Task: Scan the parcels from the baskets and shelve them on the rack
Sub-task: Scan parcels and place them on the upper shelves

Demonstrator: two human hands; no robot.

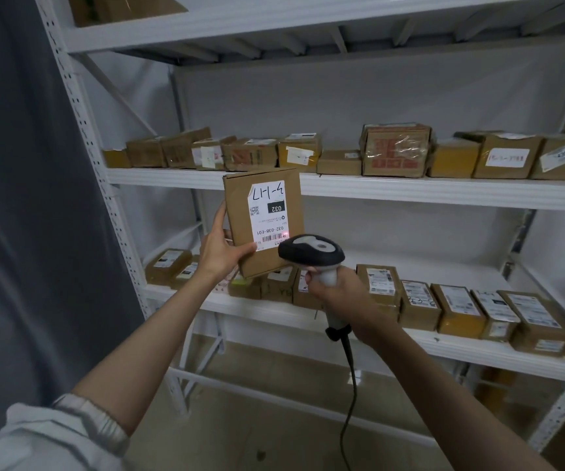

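- The fingers (pixel 218 215) of the left hand (pixel 221 248) are wrapped round the lower left corner of a flat brown cardboard parcel (pixel 263 220), thumb pressed across the front near the label's bottom edge, the other fingers running up the left side and mostly hidden behind the box.
- Right hand (pixel 337 288) is curled tight round the pale handle of a black-and-grey handheld barcode scanner (pixel 311 251). Most of the handle is buried in the fist, so I can't see a trigger or which finger is on it.
- The parcel is held up in the air in front of the white metal shelving rack (pixel 410 190), touching no shelf, tilted a bit, label facing the camera.
- Its white shipping label (pixel 267 214) is upside down: handwritten marks at the top, a black block reading 032, a small QR code, 032-038-E01 and a barcode at the bottom. The fine print is too small to read.
- A faint reddish glow sits on the barcode, right above the scanner head, which covers the parcel's lower right corner.
- The scanner's black cable (pixel 350 385) drops down and runs out of the bottom of the shot.
- The middle shelf has a row of brown boxes (pixel 396 151) along it; the lower shelf has another row of labelled brown parcels (pixel 457 309), some blocked by the hands and the held parcel.
- The top shelf is cut off, just a corner of a cardboard box (pixel 121 8) showing.
- A grey curtain (pixel 19 198) hangs on the left.
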